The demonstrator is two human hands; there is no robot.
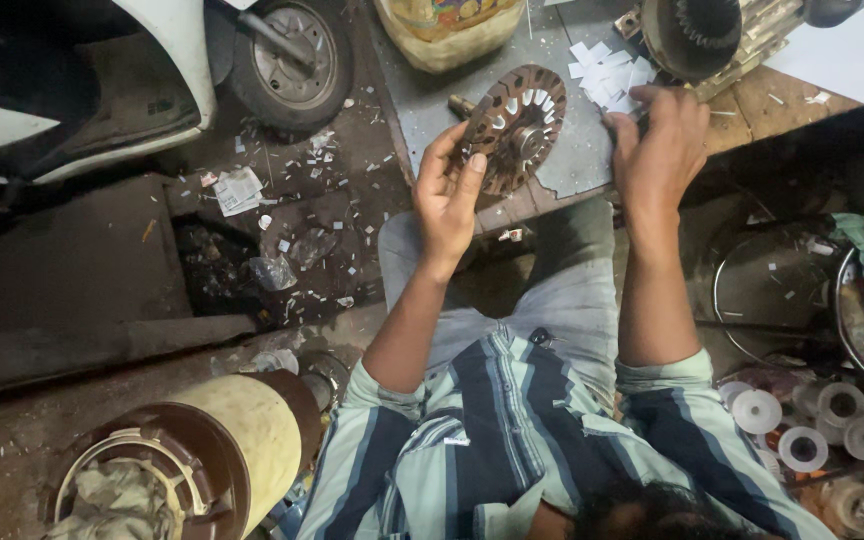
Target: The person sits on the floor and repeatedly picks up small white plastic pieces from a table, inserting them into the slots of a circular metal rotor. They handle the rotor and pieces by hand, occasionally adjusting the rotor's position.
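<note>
One round stator core [515, 125], brown with a ring of slots, several lined with white paper, stands tilted on the table [432, 100]. The left hand [449, 195] grips its near-left rim, fingers closed on the edge. The right hand [660, 150] rests fingers curled on one heap of white paper strips [607, 75], far right. Four white spools [802, 425] lie near right.

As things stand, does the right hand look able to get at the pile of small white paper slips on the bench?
Probably yes. The right hand already rests at the edge of the white paper slips, fingertips apparently touching them, with nothing between. The left hand holds the slotted round stator core off to the side, clear of that path.
</note>
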